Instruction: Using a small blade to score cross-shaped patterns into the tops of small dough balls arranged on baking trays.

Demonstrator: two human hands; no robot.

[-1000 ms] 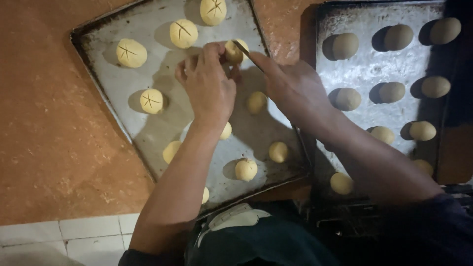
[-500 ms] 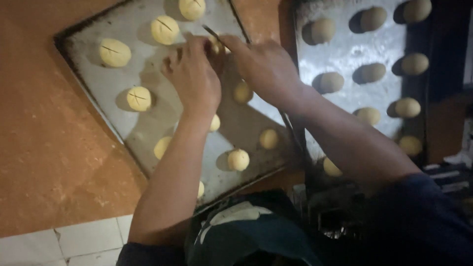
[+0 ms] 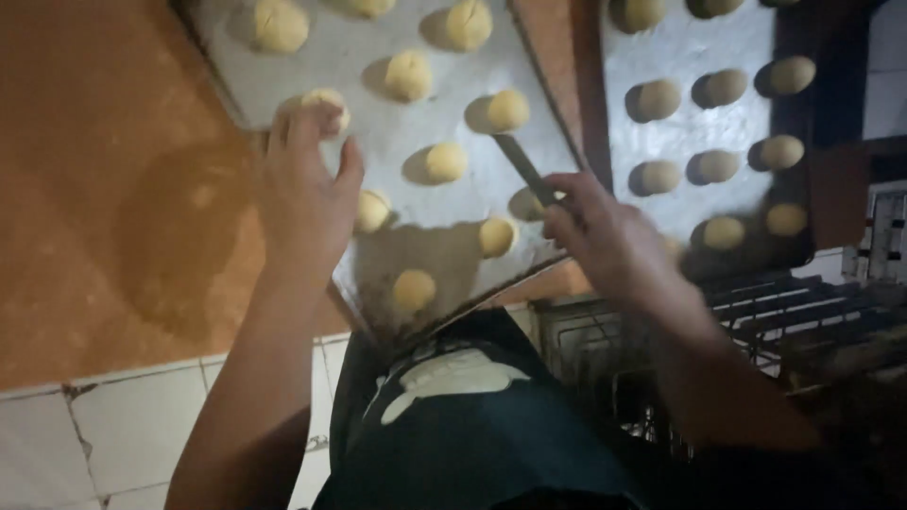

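Metal baking tray (image 3: 444, 94), floured grey, lying skewed on the orange-brown bench (image 3: 113, 189); its near corner juts over the bench's front edge toward my lap.

Dough balls (image 3: 446, 162): pale yellow, spaced in loose rows across the tray so none touch.

Left hand (image 3: 307, 198): I see it open, fingers spread, fingertips on a dough ball (image 3: 326, 99) at the tray's left edge, palm over the rim, apparently steadying ball and tray.

Right hand (image 3: 605, 236): closed around a thin dark blade (image 3: 520, 165), pointed up-left across the tray near a ball (image 3: 508, 110); its tip looks just short of contact, though blur leaves that uncertain.

Second tray (image 3: 690, 123): to the right, browner balls (image 3: 720, 87) in rows, well apart from both hands.

Wire rack (image 3: 794, 302): below the second tray.
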